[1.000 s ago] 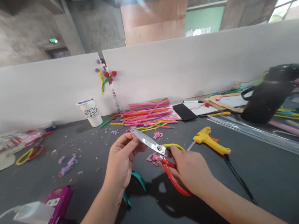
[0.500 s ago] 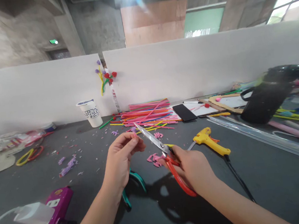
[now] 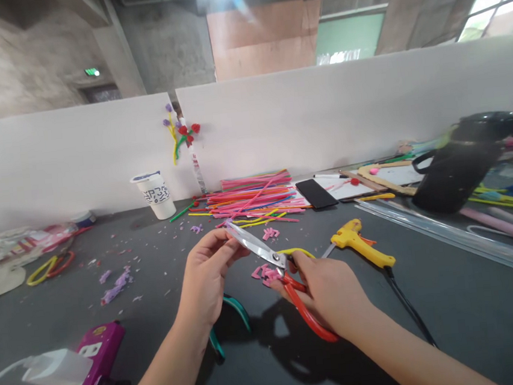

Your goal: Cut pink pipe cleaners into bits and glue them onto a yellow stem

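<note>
My right hand (image 3: 327, 291) grips a pair of scissors (image 3: 269, 256) with one red and one yellow handle loop, blades pointing up and left. My left hand (image 3: 209, 269) is pinched at the blade tips, holding something too small to make out. Small pink cut pieces (image 3: 264, 272) lie on the dark table (image 3: 452, 294) just below the blades, and a few more pink bits (image 3: 270, 233) lie farther back. Teal-handled pliers (image 3: 232, 319) rest under my left wrist.
A pile of coloured pipe cleaners (image 3: 252, 199) lies at the back by a white cup (image 3: 158, 193) and a black phone (image 3: 316, 192). A yellow glue gun (image 3: 364, 244) sits right of my hands, a magenta power strip (image 3: 75, 379) at front left, a black kettle (image 3: 462, 160) far right.
The scissor blades opened slightly half a second ago and have come back together at my left fingertips. My left hand stayed pinched in nearly the same spot.
</note>
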### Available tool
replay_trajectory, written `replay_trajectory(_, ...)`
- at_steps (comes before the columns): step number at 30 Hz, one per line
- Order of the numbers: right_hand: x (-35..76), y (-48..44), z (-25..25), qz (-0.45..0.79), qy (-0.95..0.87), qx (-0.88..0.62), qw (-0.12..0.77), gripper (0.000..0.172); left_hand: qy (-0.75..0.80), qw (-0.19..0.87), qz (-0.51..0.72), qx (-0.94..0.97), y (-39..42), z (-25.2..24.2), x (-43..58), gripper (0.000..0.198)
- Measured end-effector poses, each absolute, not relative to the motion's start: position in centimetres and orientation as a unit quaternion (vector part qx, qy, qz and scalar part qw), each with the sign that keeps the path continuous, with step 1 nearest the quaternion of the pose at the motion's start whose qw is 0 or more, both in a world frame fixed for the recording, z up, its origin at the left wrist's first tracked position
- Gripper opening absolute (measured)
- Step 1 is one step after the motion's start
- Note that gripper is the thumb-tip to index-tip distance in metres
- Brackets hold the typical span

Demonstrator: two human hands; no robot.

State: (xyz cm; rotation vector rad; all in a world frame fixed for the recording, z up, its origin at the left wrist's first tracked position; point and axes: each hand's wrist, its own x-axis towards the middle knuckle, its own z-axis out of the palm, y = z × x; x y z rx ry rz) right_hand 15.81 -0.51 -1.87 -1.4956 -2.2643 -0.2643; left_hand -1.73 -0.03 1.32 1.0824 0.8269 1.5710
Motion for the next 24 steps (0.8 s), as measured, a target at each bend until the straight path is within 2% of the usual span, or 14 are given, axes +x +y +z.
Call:
replay_trajectory(14, 16.03, -0.36, -2.12, -0.152, -0.810, -0.521, 0.222, 0.039, 0.337, 0.509, 0.654, 0.447, 0.19, 1.14, -1.88, 0.003)
replay_trajectory(17, 16.14, -0.32, -1.98, -0.133, -0.809, -0.527, 0.225, 0.036, 0.340, 0.502, 0.652, 0.455, 0.12, 1.21, -1.98, 0.002)
replay_trajectory(20, 16.05, -0.26, -1.67, -0.007, -0.790, -0.551, 0.268, 0.033, 0.348, 0.506, 0.643, 0.457, -0.02, 1.32, -1.97, 0.001)
replay_trajectory(24, 15.77, -0.07, -1.25, 0.265, -0.716, -0.527, 0.372, 0.031, 0.358, 0.578, 0.562, 0.470, -0.23, 1.25, -1.58, 0.004)
